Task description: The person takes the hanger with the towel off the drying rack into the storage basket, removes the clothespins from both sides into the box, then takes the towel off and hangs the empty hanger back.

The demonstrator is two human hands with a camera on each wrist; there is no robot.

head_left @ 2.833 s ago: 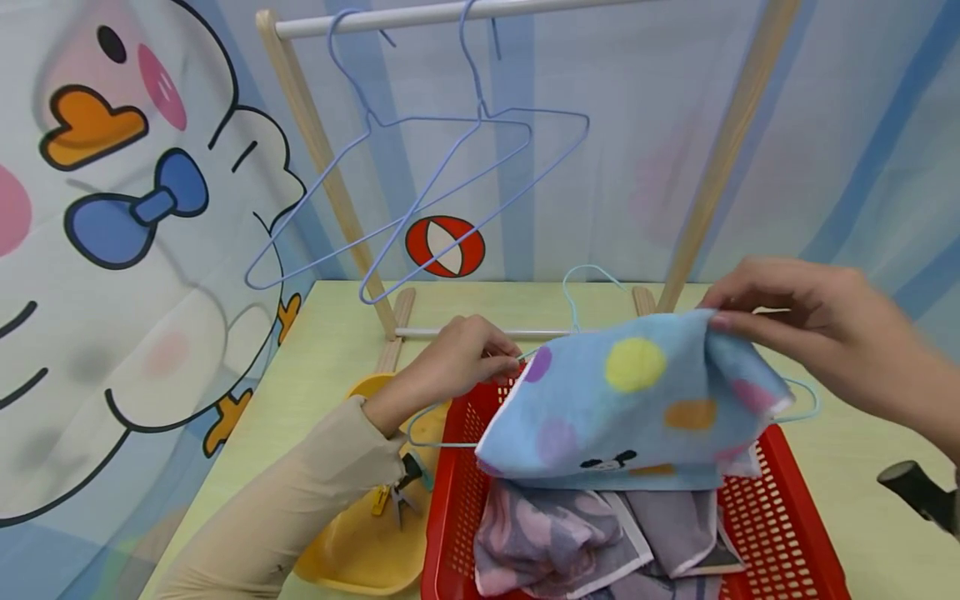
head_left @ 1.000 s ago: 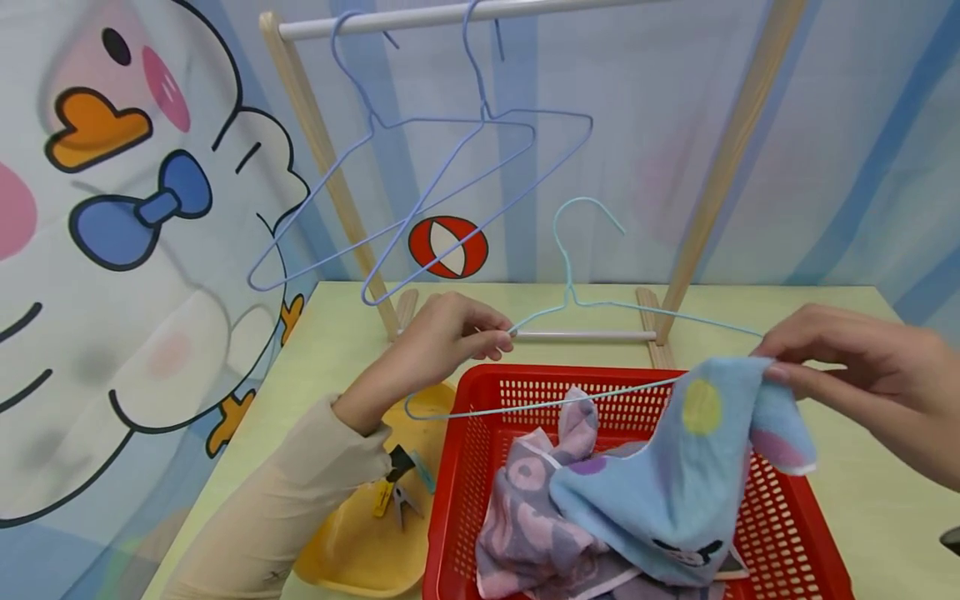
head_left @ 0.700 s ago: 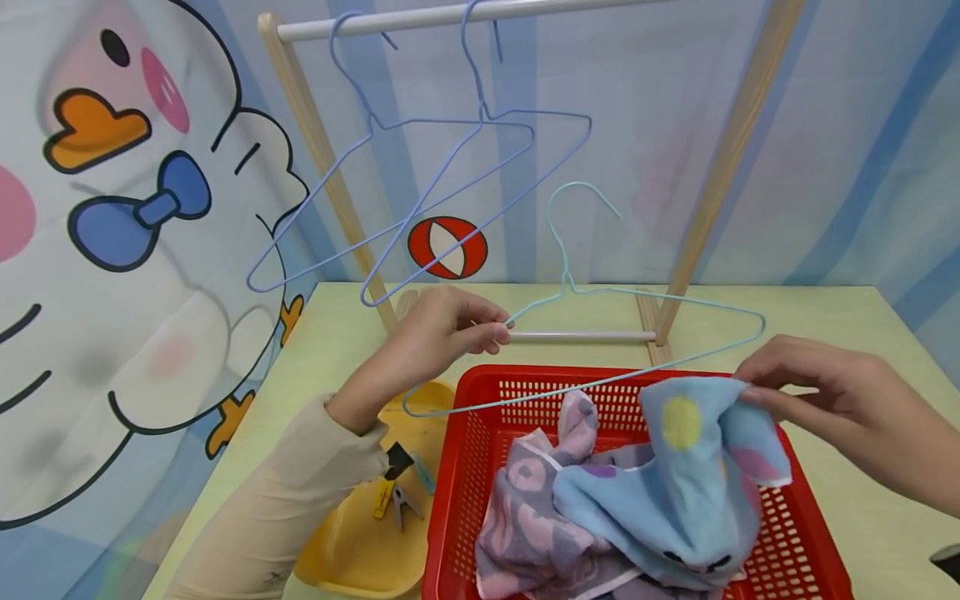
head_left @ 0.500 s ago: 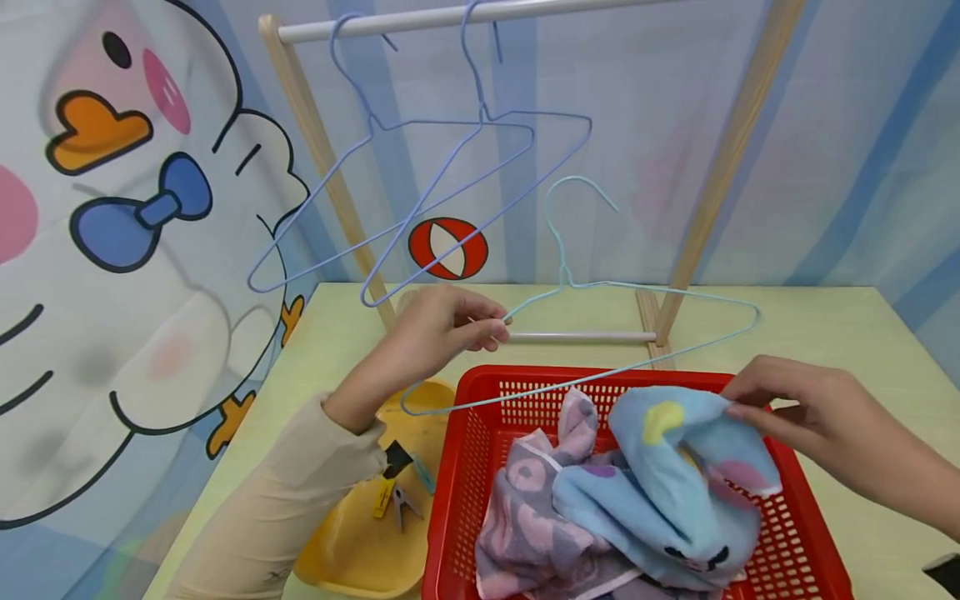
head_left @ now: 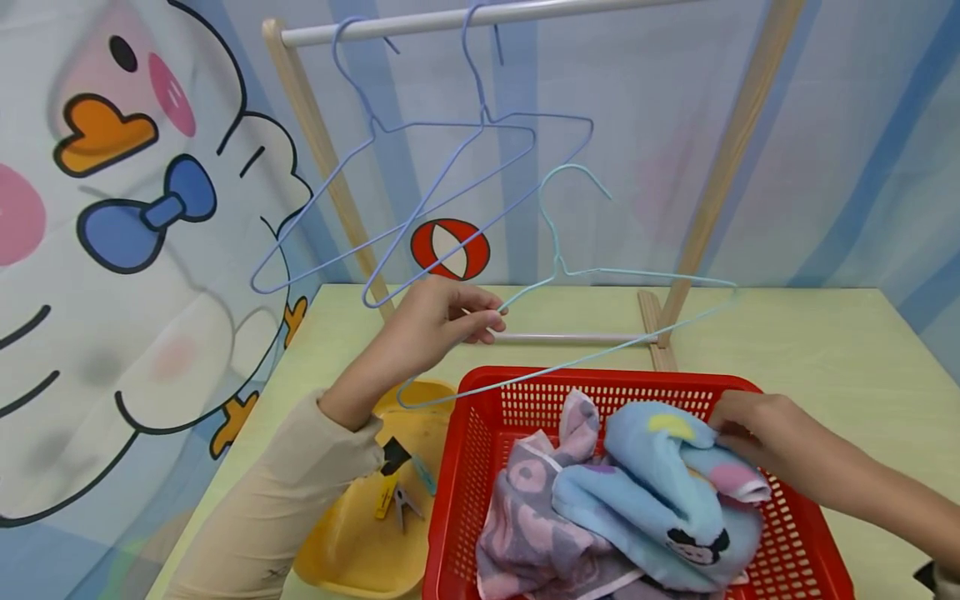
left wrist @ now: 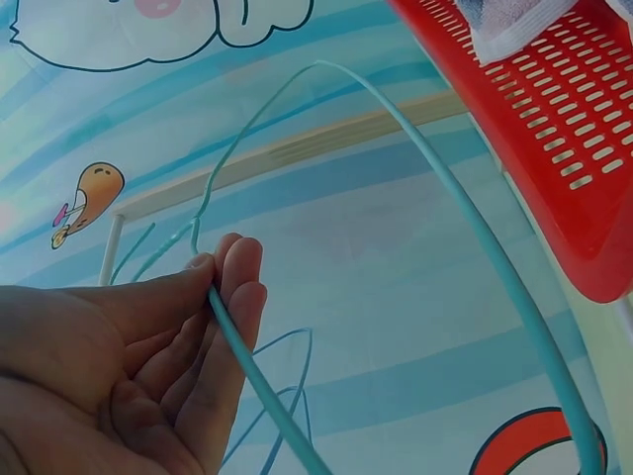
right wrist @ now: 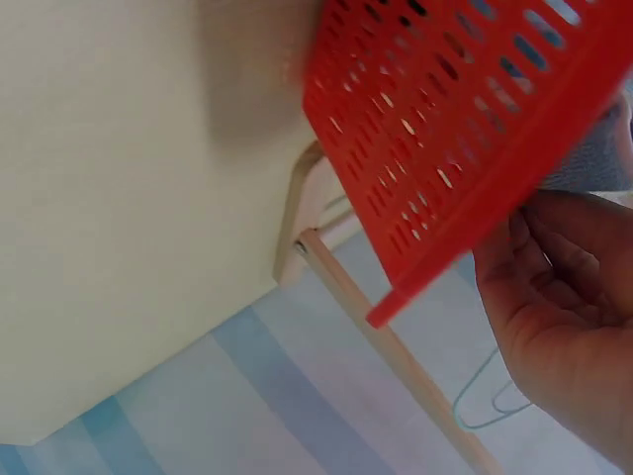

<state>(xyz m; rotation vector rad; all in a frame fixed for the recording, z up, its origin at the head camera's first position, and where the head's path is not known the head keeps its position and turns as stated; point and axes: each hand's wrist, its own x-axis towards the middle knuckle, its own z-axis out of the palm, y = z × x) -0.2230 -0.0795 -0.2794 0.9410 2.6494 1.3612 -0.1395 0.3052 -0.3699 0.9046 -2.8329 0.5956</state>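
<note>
My left hand (head_left: 442, 321) pinches one shoulder of a light green wire hanger (head_left: 557, 262) between thumb and fingers; the left wrist view shows the thumb on the wire (left wrist: 504, 262). The hanger carries no cloth and is held up with its hook on top. My right hand (head_left: 772, 429) pinches the edge of a light blue towel (head_left: 652, 492) with coloured dots and a small animal face. That towel lies bunched in the red basket (head_left: 675, 381). In the right wrist view the right fingers are at the basket's rim, partly hidden.
Two purple wire hangers (head_left: 483, 117) hang from the rail (head_left: 420, 23) of a wooden rack behind the basket. A grey and pink towel (head_left: 525, 525) lies left in the basket. Left of it, a yellow basin (head_left: 352, 558) holds several clothespins (head_left: 401, 502).
The blue towel has come off the hanger and dropped into the basket, my right hand lowering with it. My left hand has raised the hanger and moved it slightly left.
</note>
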